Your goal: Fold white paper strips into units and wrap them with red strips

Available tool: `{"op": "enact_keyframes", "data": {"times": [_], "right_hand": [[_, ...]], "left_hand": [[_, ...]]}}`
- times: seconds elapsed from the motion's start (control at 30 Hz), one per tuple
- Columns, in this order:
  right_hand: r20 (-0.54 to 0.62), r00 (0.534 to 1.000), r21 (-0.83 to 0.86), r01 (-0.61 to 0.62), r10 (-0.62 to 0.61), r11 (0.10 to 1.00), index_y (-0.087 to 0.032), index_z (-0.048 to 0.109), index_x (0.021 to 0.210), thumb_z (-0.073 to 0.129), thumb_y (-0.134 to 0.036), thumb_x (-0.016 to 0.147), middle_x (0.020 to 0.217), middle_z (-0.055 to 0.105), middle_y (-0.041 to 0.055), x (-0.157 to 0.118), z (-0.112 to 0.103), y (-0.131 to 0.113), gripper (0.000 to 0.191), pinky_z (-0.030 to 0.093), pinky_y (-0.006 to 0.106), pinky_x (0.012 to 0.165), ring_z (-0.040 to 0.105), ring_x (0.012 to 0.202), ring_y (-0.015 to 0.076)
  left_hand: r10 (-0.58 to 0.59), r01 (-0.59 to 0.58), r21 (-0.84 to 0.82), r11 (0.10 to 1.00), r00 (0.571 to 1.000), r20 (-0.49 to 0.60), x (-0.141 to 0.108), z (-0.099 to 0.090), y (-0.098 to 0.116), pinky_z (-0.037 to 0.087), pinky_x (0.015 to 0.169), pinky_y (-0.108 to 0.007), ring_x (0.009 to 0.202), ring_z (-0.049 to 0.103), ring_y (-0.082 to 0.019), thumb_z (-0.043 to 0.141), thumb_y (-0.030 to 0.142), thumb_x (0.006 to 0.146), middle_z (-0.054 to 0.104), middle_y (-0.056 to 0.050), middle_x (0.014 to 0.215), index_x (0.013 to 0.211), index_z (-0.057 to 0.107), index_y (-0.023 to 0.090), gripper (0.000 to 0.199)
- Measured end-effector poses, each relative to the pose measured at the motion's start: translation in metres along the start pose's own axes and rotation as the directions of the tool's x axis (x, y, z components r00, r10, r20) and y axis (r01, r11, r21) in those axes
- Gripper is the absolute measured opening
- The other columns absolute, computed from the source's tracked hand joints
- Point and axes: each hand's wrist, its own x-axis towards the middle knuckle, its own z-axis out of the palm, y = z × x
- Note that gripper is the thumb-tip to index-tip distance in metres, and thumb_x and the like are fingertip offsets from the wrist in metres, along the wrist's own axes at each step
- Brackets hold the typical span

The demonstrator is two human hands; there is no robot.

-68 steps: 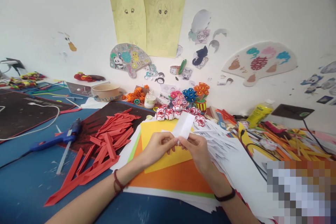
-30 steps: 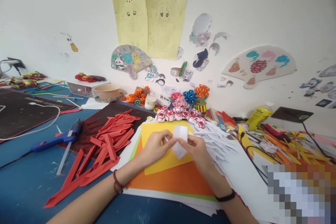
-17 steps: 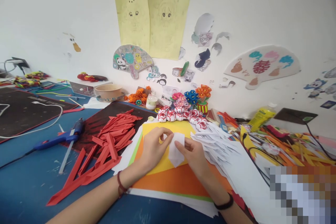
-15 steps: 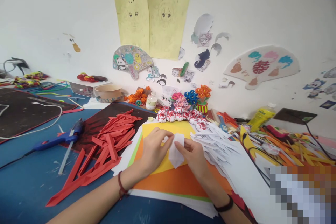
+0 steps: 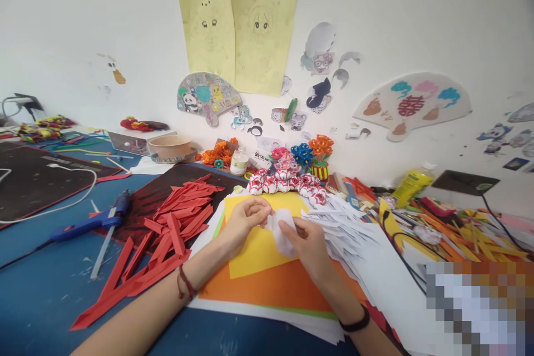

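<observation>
My right grip pinches the white paper, curled, apparently half-shaped; my left grip is at its left edge, holding or not, I can't tell. Beyond, red-and-white pieces look finished; rightward, loose white strips look unused.

The paper piece is sitting between the left hand and the right hand, above the stacked sheets, while strips are lying to their left, a glue gun is lying farther left, slips are lying right, and flowers are standing behind.
</observation>
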Motion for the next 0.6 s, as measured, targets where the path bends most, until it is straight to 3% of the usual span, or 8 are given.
{"op": "enact_keyframes", "data": {"times": [0.13,0.23,0.4,0.6], "right_hand": [[0.016,0.999,-0.017,0.040,-0.040,0.999,-0.016,0.057,0.062,0.059,-0.036,0.084,0.059,0.044,-0.0024,-0.002,0.000,-0.005,0.030,0.028,0.024,0.051,0.037,0.057,0.0116],[0.021,0.998,-0.028,0.066,-0.065,0.997,-0.016,0.061,0.066,0.058,-0.035,0.085,0.061,0.048,-0.0019,-0.001,-0.002,-0.008,0.028,0.029,0.024,0.052,0.039,0.058,0.0120],[0.003,0.996,-0.070,0.091,-0.091,0.993,-0.015,0.062,0.067,0.058,-0.036,0.086,0.062,0.051,-0.0015,0.000,-0.005,-0.010,0.028,0.029,0.024,0.053,0.041,0.059,0.0122],[-0.007,0.995,-0.095,0.101,-0.102,0.990,-0.016,0.058,0.065,0.058,-0.035,0.086,0.060,0.046,-0.0027,-0.001,-0.005,-0.011,0.028,0.027,0.024,0.053,0.038,0.058,0.0116]], "left_hand": [[-0.074,0.072,0.033,0.997,0.996,0.051,-0.002,0.002,0.000,0.037,0.055,-0.020,0.061,0.050,-0.010,0.075,0.040,0.070,0.058,0.000,0.069,0.081,0.061,0.013,0.033],[-0.060,0.047,0.231,0.972,0.997,0.051,-0.002,0.001,0.004,0.038,0.057,-0.022,0.065,0.054,-0.012,0.070,0.044,0.074,0.064,-0.003,0.075,0.080,0.066,0.013,0.031],[0.007,-0.039,0.512,0.858,0.998,0.064,-0.002,-0.002,0.011,0.040,0.065,-0.025,0.074,0.059,-0.016,0.063,0.041,0.081,0.072,-0.005,0.086,0.083,0.073,0.015,0.028],[0.020,-0.029,0.535,0.844,1.000,0.024,-0.003,0.001,0.014,0.040,0.063,-0.025,0.074,0.060,-0.017,0.063,0.037,0.081,0.073,-0.005,0.086,0.083,0.074,0.015,0.024]]}}
